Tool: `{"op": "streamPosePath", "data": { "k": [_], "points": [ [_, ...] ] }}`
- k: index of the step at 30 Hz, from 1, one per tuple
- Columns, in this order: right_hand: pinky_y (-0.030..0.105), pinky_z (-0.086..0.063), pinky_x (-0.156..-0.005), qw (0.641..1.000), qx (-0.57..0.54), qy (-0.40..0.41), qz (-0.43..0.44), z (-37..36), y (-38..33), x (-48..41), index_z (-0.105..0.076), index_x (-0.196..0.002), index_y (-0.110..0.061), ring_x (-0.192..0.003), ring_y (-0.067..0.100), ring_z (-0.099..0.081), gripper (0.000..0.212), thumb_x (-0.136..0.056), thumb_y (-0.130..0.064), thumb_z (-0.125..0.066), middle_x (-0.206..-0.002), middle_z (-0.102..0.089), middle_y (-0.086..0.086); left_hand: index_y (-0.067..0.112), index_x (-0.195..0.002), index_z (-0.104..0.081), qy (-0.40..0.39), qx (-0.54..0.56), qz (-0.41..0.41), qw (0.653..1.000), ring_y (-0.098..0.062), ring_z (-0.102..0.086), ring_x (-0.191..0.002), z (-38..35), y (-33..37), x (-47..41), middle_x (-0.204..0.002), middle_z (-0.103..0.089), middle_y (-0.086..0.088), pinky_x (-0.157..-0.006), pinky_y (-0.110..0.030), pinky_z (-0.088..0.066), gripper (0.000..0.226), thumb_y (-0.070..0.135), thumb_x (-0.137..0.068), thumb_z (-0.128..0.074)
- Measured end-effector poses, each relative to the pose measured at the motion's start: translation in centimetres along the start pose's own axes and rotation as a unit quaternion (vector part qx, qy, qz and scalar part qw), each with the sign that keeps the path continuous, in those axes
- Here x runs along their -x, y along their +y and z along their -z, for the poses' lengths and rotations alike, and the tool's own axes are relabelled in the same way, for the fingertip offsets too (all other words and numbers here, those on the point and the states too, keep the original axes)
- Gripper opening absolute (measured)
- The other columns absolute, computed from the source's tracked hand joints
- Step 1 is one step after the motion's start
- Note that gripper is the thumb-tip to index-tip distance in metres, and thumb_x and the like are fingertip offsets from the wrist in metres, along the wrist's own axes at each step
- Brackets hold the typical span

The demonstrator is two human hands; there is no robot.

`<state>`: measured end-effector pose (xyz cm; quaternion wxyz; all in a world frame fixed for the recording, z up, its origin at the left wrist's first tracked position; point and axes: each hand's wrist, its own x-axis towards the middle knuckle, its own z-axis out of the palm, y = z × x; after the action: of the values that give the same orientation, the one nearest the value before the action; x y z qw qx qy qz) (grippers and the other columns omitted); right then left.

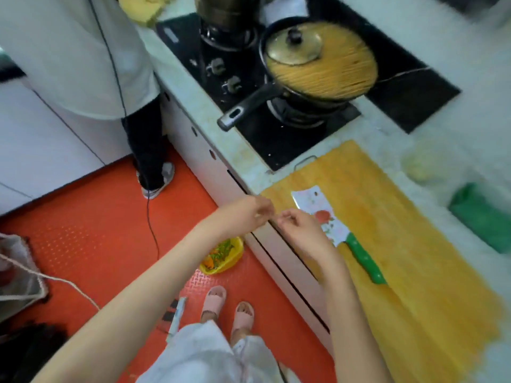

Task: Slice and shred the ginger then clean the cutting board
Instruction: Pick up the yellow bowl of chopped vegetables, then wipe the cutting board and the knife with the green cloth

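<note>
Head view: both hands, left hand (253,211) and right hand (300,226), meet fingertip to fingertip off the cutting board (414,244) edge, contents indiscernible, while the cleaver (323,214) lies released on it.

lidded pan (318,59) on stove, yellow bowl (221,257) on floor

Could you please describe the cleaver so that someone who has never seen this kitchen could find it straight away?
Start at the large yellow cutting board on the counter, right of the stove. The cleaver lies flat near the board's front edge. Its white blade printed with red flowers and its bright green handle set it apart.
</note>
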<state>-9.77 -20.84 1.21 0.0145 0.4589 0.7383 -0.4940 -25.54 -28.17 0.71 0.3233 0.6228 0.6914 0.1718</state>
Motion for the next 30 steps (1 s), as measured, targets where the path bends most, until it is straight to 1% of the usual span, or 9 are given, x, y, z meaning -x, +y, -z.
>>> {"op": "streamPosePath", "data": {
  "k": [3,6,8,10,15,21,25,28,30],
  "points": [
    [0.026,-0.038,-0.068,0.998,-0.015,0.063,-0.022,6.1,2.9,3.4,-0.059,-0.088,-0.026,-0.077,0.016,-0.054,0.019,-0.091,-0.007,-0.055,-0.082,-0.059,0.013,0.016,-0.115,-0.064,-0.030,-0.017,-0.071,0.997,-0.015,-0.059,-0.102,1.9,5.2,-2.7,-0.113,-0.064,0.001,-0.088,-0.030,-0.045,0.027,0.011,-0.091,-0.052],
    [0.026,-0.038,-0.078,0.980,0.074,0.160,-0.088,9.3,8.1,5.8,-0.058,-0.118,-0.018,-0.100,0.021,-0.055,0.030,-0.089,-0.013,-0.061,-0.105,-0.059,0.008,0.017,-0.114,-0.065,-0.053,-0.041,-0.149,0.987,-0.014,-0.059,-0.100,2.4,9.1,-4.6,-0.112,-0.064,0.002,-0.086,-0.029,-0.046,0.025,0.014,-0.094,-0.050],
    [0.030,-0.036,-0.098,0.961,0.141,0.176,-0.159,9.3,11.4,6.6,-0.043,-0.139,-0.016,-0.124,0.029,-0.045,0.053,-0.090,-0.024,-0.062,-0.132,-0.049,0.011,0.022,-0.112,-0.065,-0.072,-0.045,-0.174,0.981,-0.009,-0.060,-0.099,2.3,10.8,-5.6,-0.111,-0.065,0.008,-0.083,-0.026,-0.047,0.023,0.018,-0.095,-0.050],
    [0.033,-0.033,-0.105,0.948,0.163,0.178,-0.209,8.3,12.9,6.8,-0.035,-0.145,-0.019,-0.131,0.031,-0.036,0.061,-0.091,-0.033,-0.059,-0.144,-0.037,0.009,0.025,-0.112,-0.065,-0.094,-0.044,-0.192,0.976,-0.005,-0.061,-0.098,2.4,12.3,-6.3,-0.110,-0.065,0.012,-0.082,-0.026,-0.049,0.022,0.019,-0.095,-0.051],
    [0.033,-0.040,-0.091,0.922,0.212,0.270,-0.178,6.9,13.7,6.7,-0.047,-0.133,-0.020,-0.119,0.024,-0.043,0.044,-0.092,-0.032,-0.058,-0.129,-0.046,0.002,0.019,-0.114,-0.064,-0.165,-0.112,-0.247,0.948,-0.010,-0.058,-0.101,0.8,14.9,-7.4,-0.113,-0.065,0.007,-0.086,-0.028,-0.047,0.026,0.012,-0.093,-0.051],
    [0.031,-0.042,-0.071,0.883,0.147,0.349,-0.276,5.8,16.2,10.4,-0.052,-0.119,-0.020,-0.109,0.022,-0.051,0.032,-0.090,-0.031,-0.059,-0.117,-0.050,0.001,0.019,-0.118,-0.063,-0.231,-0.182,-0.276,0.915,-0.015,-0.056,-0.111,-3.5,15.6,-8.2,-0.124,-0.060,0.003,-0.081,-0.023,-0.042,0.030,0.014,-0.089,-0.059],
    [0.029,-0.035,-0.061,0.859,0.059,0.373,-0.345,5.8,18.3,13.8,-0.050,-0.119,-0.020,-0.098,0.027,-0.058,0.035,-0.088,-0.034,-0.061,-0.116,-0.053,0.005,0.024,-0.136,-0.050,-0.255,-0.269,-0.272,0.888,-0.022,-0.045,-0.128,-7.8,14.1,-8.0,-0.146,-0.038,-0.002,-0.095,-0.033,-0.043,0.053,0.023,-0.085,-0.065],
    [0.029,-0.036,-0.058,0.843,0.023,0.386,-0.374,6.0,19.4,15.7,-0.048,-0.120,-0.017,-0.094,0.026,-0.058,0.040,-0.088,-0.035,-0.064,-0.114,-0.056,0.009,0.029,-0.147,-0.031,-0.266,-0.346,-0.253,0.863,-0.032,-0.018,-0.143,-10.5,12.6,-7.1,-0.158,-0.015,-0.006,-0.110,-0.048,-0.029,0.070,0.032,-0.086,-0.065],
    [0.032,-0.043,-0.068,0.844,0.015,0.381,-0.377,5.8,19.7,16.7,-0.042,-0.130,-0.016,-0.105,0.027,-0.054,0.058,-0.084,-0.041,-0.067,-0.121,-0.051,0.012,0.030,-0.150,-0.021,-0.258,-0.383,-0.246,0.852,-0.038,-0.010,-0.144,-11.8,12.0,-6.5,-0.160,-0.008,-0.006,-0.112,-0.054,-0.024,0.077,0.037,-0.087,-0.064]
  ]
}}
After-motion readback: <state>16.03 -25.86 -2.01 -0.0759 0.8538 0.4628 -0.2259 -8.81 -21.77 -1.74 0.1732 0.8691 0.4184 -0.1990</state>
